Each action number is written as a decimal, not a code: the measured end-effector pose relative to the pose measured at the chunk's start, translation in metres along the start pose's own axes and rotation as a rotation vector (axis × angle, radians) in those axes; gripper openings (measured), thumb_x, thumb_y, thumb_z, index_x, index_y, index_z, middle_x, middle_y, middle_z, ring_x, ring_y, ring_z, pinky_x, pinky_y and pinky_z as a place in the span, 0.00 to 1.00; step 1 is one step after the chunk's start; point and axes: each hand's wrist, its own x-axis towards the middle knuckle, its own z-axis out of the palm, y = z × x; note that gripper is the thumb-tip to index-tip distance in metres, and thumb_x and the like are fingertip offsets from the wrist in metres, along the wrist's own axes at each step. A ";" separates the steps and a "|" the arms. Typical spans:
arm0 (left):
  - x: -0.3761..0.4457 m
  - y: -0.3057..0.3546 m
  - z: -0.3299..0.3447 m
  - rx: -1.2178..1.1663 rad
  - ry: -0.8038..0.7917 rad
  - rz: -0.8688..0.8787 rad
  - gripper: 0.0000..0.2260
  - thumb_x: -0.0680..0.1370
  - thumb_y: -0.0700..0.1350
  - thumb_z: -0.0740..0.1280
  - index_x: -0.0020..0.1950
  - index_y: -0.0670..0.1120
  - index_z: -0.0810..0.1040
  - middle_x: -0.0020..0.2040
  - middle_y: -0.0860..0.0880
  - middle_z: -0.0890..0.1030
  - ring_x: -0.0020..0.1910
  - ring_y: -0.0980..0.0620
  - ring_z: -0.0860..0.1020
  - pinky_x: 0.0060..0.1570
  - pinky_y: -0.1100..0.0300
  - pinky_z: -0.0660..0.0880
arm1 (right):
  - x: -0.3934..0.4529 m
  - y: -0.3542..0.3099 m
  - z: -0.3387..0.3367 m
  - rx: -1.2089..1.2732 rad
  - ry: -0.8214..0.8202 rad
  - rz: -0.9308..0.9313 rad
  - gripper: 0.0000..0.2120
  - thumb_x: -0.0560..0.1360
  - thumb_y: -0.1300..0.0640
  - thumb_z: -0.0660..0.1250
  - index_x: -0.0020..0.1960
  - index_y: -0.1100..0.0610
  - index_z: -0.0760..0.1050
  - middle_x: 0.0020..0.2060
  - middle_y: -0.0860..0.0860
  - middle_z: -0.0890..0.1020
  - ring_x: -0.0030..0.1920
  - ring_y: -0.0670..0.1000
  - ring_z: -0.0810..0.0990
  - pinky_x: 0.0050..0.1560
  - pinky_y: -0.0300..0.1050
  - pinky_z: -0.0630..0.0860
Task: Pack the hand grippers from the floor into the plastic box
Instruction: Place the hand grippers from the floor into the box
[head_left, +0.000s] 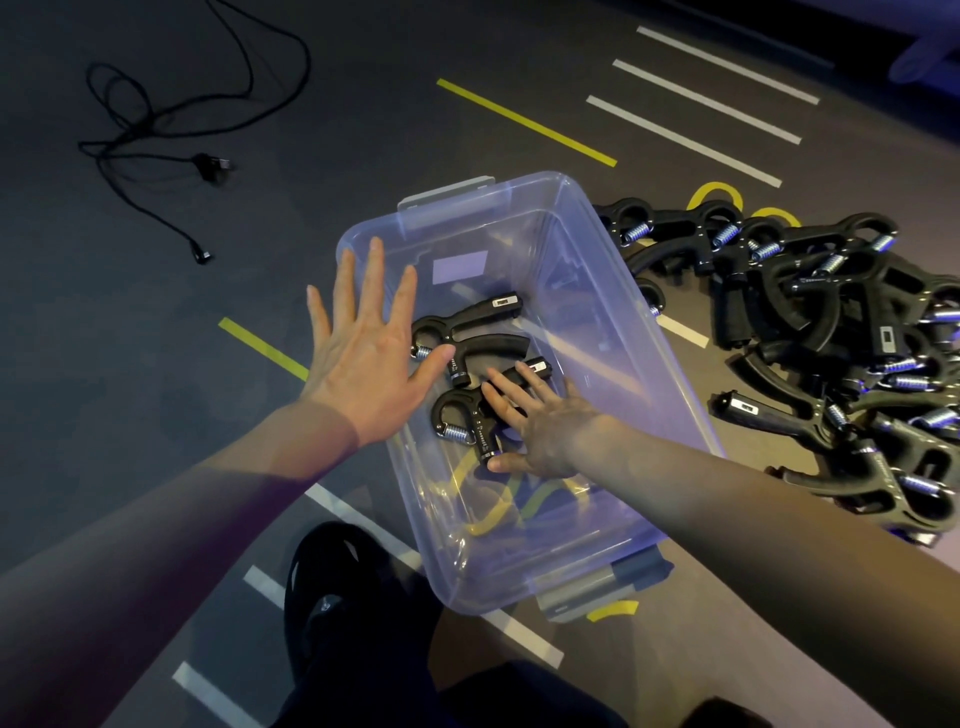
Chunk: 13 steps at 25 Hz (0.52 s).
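Two black hand grippers lie on the bottom of the clear plastic box. The far gripper has its spring end at the left wall and its handles pointing right; the near gripper lies likewise, handles running up and right. No writing on them can be read. The right hand rests inside the box with straight fingers pressing flat on the near gripper. The left hand hovers over the box's left rim, fingers spread wide, holding nothing. A pile of grippers lies on the floor right of the box.
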 end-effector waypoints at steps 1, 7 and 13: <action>0.000 0.000 0.000 0.001 -0.001 0.002 0.34 0.77 0.62 0.50 0.76 0.47 0.43 0.75 0.43 0.35 0.73 0.42 0.34 0.68 0.40 0.38 | 0.002 0.001 0.001 0.003 0.008 0.003 0.42 0.75 0.30 0.48 0.74 0.49 0.28 0.72 0.44 0.27 0.73 0.54 0.28 0.72 0.67 0.42; 0.001 0.005 -0.001 0.034 0.076 0.031 0.35 0.76 0.63 0.48 0.76 0.44 0.48 0.76 0.41 0.41 0.74 0.41 0.39 0.68 0.36 0.39 | -0.018 0.008 -0.014 0.215 0.281 -0.094 0.38 0.76 0.34 0.49 0.77 0.50 0.36 0.76 0.44 0.38 0.76 0.51 0.38 0.74 0.59 0.45; 0.003 0.070 -0.020 -0.149 0.211 0.239 0.36 0.75 0.64 0.46 0.75 0.42 0.53 0.76 0.41 0.47 0.75 0.42 0.45 0.68 0.40 0.39 | -0.089 0.029 -0.036 0.587 1.165 -0.111 0.38 0.76 0.35 0.46 0.76 0.60 0.52 0.75 0.54 0.59 0.74 0.52 0.59 0.71 0.44 0.57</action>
